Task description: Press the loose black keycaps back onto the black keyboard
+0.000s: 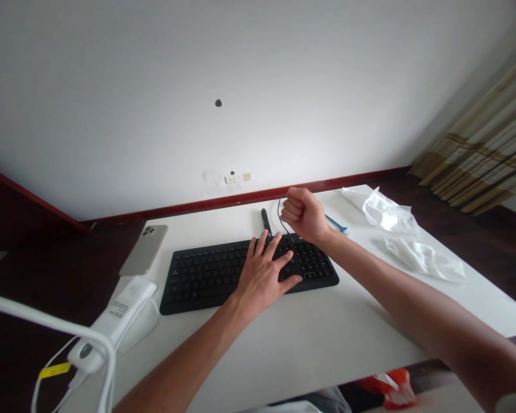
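Observation:
A black keyboard (206, 275) lies on the white table (284, 338). My left hand (262, 272) rests over its right-centre part with the fingers spread and no object in its grasp. Raised above the keyboard's far right corner, my right hand (303, 215) is closed in a fist, and nothing shows sticking out of it. A black marker-like stick (265, 221) lies just behind the keyboard, close to a thin black cable (280, 215). Partly hidden by my right wrist is a thin blue tool (337, 223) on the table.
A phone (144, 252) lies at the table's left edge. Nearer stands a white device (112, 321) with a label, beside a white curved tube (47, 318). Clear plastic wrappers (382, 212) spread over the right side. An orange-red item (395, 387) shows below the front edge.

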